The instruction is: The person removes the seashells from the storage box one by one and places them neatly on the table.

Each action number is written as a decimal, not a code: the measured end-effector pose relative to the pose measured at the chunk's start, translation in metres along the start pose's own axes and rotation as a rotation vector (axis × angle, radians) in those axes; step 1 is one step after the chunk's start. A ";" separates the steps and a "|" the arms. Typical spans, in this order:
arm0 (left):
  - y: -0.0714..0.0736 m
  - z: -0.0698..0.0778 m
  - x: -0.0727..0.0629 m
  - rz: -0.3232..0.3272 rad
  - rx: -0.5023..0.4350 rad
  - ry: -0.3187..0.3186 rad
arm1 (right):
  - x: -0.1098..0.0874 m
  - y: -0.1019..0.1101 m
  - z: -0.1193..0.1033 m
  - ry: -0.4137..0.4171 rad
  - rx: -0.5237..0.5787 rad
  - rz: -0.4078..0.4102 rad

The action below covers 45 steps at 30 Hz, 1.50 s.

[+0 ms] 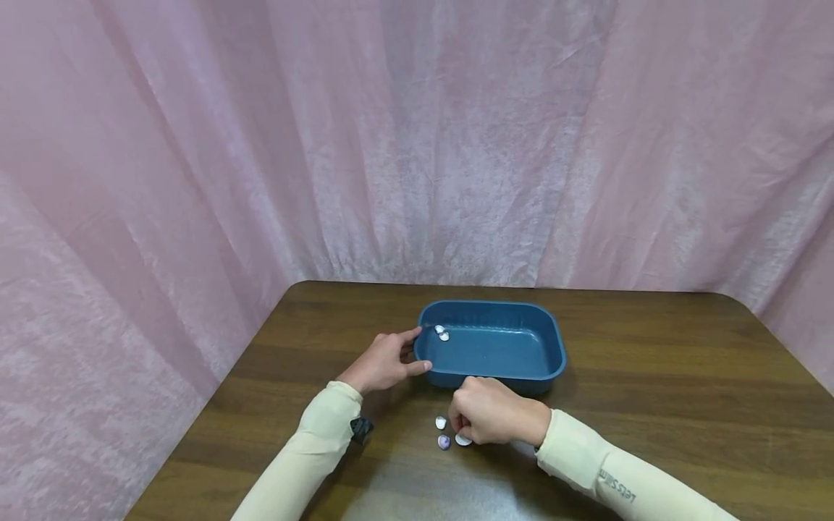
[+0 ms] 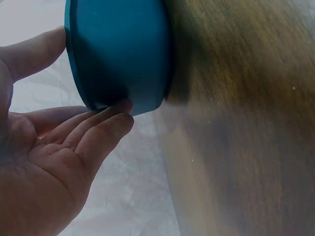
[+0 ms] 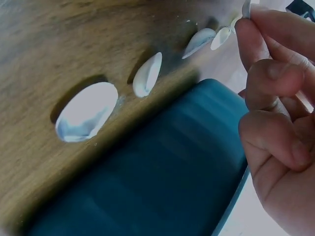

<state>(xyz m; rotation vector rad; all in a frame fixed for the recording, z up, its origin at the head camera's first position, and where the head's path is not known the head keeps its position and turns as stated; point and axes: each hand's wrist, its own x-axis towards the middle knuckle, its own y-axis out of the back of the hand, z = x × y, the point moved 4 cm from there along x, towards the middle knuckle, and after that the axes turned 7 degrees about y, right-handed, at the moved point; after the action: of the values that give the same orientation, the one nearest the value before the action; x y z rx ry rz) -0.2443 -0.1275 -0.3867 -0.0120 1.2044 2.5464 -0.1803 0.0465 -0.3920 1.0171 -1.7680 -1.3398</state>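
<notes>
My left hand (image 1: 384,362) rests against the left end of a blue plastic basin (image 1: 485,378), thumb at the rim. In the left wrist view its fingers (image 2: 106,132) lie fairly straight along the outer wall. My right hand (image 1: 491,411) is low over the table before the basin. Between thumb and fingertip it pinches a thin pale seashell (image 3: 246,9), seen nearly edge-on in the right wrist view. Near its fingers lie a white shell (image 1: 441,422) and a purplish shell (image 1: 444,441). The right wrist view shows a larger white shell (image 3: 87,113) beside the basin.
Two small white shells (image 1: 443,334) lie inside the basin at its left end. The brown wooden table (image 1: 664,383) reaches back to a pink curtain (image 1: 469,145). More shells (image 3: 147,75) lie in a row along the basin in the right wrist view.
</notes>
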 end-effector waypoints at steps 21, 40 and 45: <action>0.001 0.001 -0.001 0.004 0.002 -0.006 | 0.001 0.000 -0.001 -0.017 0.041 -0.028; 0.001 0.000 -0.001 0.004 0.004 -0.005 | 0.007 0.029 0.002 -0.011 0.046 0.006; 0.001 0.000 0.000 0.011 0.000 -0.018 | 0.011 0.041 0.003 0.008 0.020 0.011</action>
<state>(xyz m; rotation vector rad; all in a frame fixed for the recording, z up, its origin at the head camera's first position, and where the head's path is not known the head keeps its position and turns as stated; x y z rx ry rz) -0.2441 -0.1280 -0.3855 0.0175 1.2002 2.5502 -0.1955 0.0449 -0.3525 1.0206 -1.7825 -1.3119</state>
